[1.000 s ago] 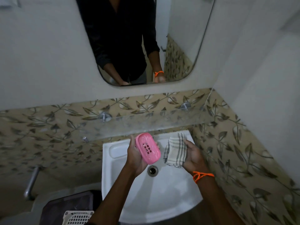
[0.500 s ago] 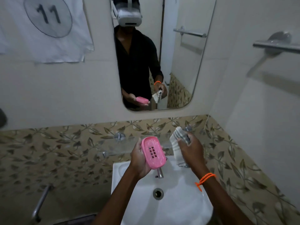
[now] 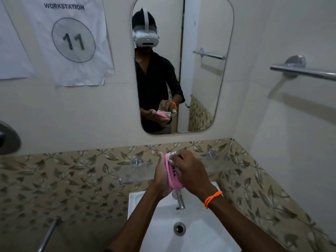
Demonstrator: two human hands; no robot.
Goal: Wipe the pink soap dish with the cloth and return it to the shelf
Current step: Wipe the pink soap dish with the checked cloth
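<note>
My left hand [image 3: 161, 180] grips the pink soap dish [image 3: 173, 176] from its left side, holding it upright above the sink. My right hand [image 3: 192, 171] presses the pale checked cloth [image 3: 172, 157] against the face of the dish and covers most of it. Only a small bunch of cloth shows near the top of the dish. Behind my hands the glass shelf [image 3: 132, 172] runs along the leaf-patterned tiles, with nothing standing on its visible part.
A white sink [image 3: 200, 231] with a metal tap [image 3: 180, 200] lies below my hands. The mirror [image 3: 181, 66] shows a person with a headset. A towel bar [image 3: 301, 71] juts from the right wall. A paper sign [image 3: 72, 39] hangs at left.
My right hand moved left and brought the cloth onto the soap dish. Both hands rose slightly as the view tilted up.
</note>
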